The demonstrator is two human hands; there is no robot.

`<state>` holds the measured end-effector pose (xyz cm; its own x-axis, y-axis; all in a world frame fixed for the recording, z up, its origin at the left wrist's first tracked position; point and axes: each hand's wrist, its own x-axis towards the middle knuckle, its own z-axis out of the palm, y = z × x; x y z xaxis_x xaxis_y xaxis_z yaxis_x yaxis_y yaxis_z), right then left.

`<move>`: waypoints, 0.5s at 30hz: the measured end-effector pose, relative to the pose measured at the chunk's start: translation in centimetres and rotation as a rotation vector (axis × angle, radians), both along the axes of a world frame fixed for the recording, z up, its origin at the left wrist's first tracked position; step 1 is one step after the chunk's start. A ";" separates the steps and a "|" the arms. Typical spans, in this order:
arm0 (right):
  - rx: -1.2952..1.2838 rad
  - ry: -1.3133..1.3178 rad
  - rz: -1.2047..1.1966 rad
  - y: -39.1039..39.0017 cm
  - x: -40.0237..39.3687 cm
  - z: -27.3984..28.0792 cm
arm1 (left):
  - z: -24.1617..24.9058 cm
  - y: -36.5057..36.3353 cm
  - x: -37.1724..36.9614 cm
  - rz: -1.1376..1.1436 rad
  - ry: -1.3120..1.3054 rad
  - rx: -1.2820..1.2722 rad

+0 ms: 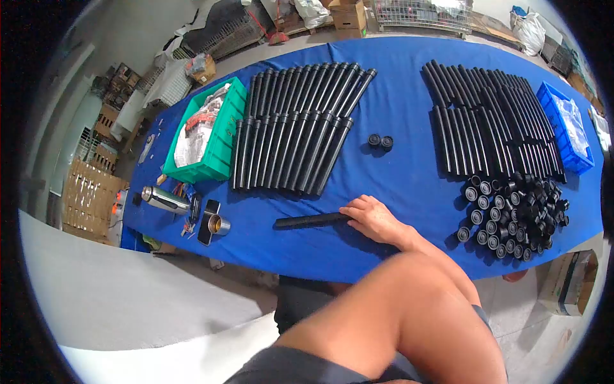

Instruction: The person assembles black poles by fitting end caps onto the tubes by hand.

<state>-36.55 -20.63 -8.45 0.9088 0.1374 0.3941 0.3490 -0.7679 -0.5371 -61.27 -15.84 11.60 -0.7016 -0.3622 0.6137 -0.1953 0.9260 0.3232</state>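
The right grip (374,221) is closed over the near-right end of a single black tube (307,221), fingers curled across it and pointing left. That tube lies almost level along the front of the counter (390,185), which is spread with blue cloth; its covered end is hidden under the palm. The left grip is out of view, so I cannot tell how it stands.

Beyond the tube, to the left, black tubes with collared upper ends (291,150) lie side by side in two rows, one above the other. Two small black caps (387,143) sit together to the right of those rows. Farther right is a larger batch of plain black tubes (451,142), also in rows, with a loose heap of black caps (491,227) just below (many show ringed faces).

A green bin (220,153) stands beside the left rows, and a blue bin (579,165) beside the right batch. Near the front left are a steel flask (167,200), a phone (205,232) and a metal cup (220,226).
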 end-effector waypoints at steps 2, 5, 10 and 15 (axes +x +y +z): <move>0.007 -0.006 -0.004 0.1 0.0 -0.1 | 0.1 0.1 -0.1 0.021 -0.003 -0.024; 0.005 -0.016 -0.015 0.0 -0.2 0.2 | 0.2 0.1 0.0 0.056 -0.006 -0.036; -0.013 -0.023 -0.019 0.1 -0.2 0.5 | 0.2 -0.1 0.0 0.080 -0.007 -0.042; -0.016 -0.065 -0.009 0.1 -0.2 0.2 | 0.2 -0.2 0.0 0.089 -0.039 -0.066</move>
<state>-36.79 -20.58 -8.25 0.8825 0.1363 0.4501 0.3759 -0.7797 -0.5008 -61.30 -16.07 11.84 -0.6919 -0.3840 0.6114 -0.2891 0.9233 0.2528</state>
